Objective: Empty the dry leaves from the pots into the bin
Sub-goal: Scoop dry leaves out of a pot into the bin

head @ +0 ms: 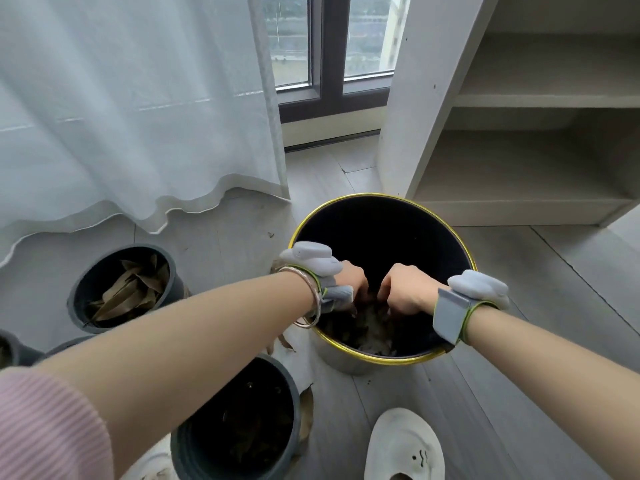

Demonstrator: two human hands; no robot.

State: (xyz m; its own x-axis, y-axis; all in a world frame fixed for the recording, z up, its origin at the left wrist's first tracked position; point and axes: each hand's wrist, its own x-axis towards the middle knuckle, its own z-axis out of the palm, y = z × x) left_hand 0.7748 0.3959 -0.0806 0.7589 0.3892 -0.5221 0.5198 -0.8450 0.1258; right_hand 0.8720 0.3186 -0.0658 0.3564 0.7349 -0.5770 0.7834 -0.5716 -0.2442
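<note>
Both hands reach down into the round black bin with a gold-coloured rim [450,233], which stands on the pale grey plank floor [519,271] in front of the white open shelving unit [519,133]. The left hand [349,282] and the right hand [405,289] sit close together, knuckles up, fingers curled downward into the heap of brown dry leaves [374,330] at the bottom of the bin; whether they clamp any leaves cannot be told, as the fingertips are buried. Each wrist carries a grey strapped device, and the left wrist also wears thin metal bangles [311,306]. To the left stands a dark grey round plastic pot [79,289] holding dry brown leaves, and nearer the person another dark grey pot [291,403] with a dim interior. A sheer white curtain [138,116] hangs behind, beside a dark-framed window [327,64]. A white shoe [405,445] shows below.
</note>
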